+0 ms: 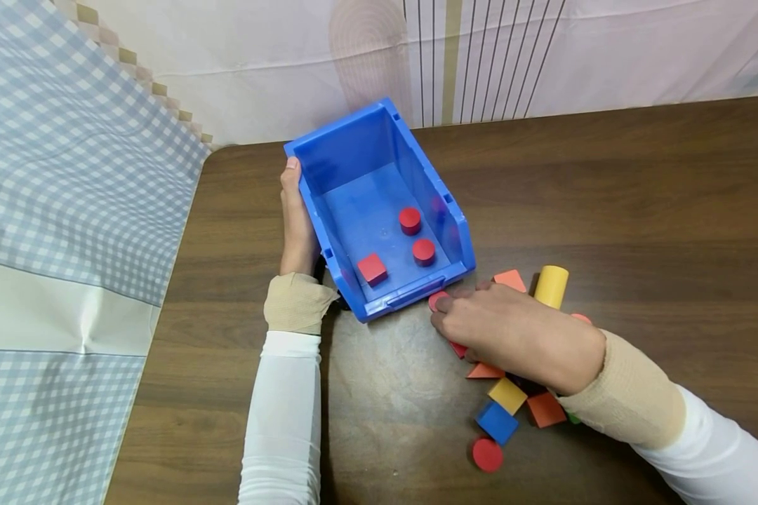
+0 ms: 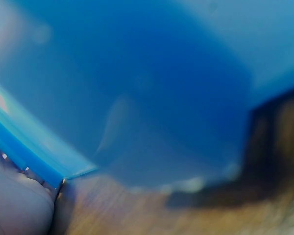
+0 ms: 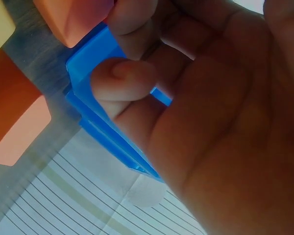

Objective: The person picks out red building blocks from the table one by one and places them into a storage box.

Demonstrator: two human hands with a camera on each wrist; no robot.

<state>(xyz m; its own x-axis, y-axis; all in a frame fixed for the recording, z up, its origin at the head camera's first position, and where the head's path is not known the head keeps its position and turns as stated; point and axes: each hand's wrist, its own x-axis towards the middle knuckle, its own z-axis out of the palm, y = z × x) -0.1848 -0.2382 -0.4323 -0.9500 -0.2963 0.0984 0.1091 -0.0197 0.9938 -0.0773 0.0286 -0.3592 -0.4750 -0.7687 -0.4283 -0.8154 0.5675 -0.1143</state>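
My left hand grips the left wall of an open blue plastic bin, its thumb up at the rim and its other fingers mostly hidden. The left wrist view shows the bin wall very close and blurred. Two red cylinders and a red cube lie inside. Just outside the bin's front lip, my right hand has curled fingers, pinching a red round block. In the right wrist view the curled fingers show before the bin, with the pinch itself hidden.
Around and under the right hand lie a yellow cylinder, a yellow block, a blue block, several orange and red blocks, and a red disc nearest me. A patterned cloth hangs behind the wooden table.
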